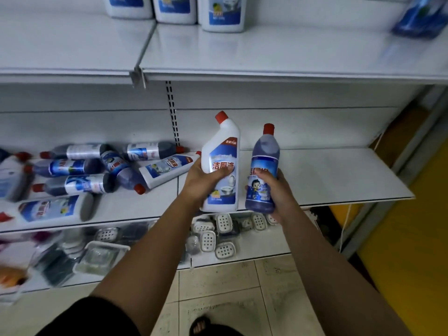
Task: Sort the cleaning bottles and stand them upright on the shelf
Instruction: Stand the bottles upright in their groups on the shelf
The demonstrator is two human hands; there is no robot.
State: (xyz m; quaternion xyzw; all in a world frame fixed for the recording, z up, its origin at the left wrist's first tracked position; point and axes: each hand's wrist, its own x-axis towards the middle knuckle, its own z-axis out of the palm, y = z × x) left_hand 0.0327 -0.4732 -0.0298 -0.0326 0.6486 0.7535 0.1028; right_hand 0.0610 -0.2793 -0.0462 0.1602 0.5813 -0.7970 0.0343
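Observation:
My left hand [200,183] grips a white angled-neck bottle [221,151] with a red cap, held upright just above the front edge of the middle shelf [339,175]. My right hand [276,190] holds a blue round bottle [263,163] with a red cap, upright beside the white one. On the left half of the same shelf lies a heap of several blue and white bottles [82,168], all on their sides. One white bottle [167,168] lies just left of my left hand.
The upper shelf [266,52] carries three white bottles [174,8] standing at its back and a blue pack [419,18] at the far right. The bottom shelf holds soap dishes [225,234] and plastic boxes [99,255]. A tiled floor and yellow floor strip lie below and right.

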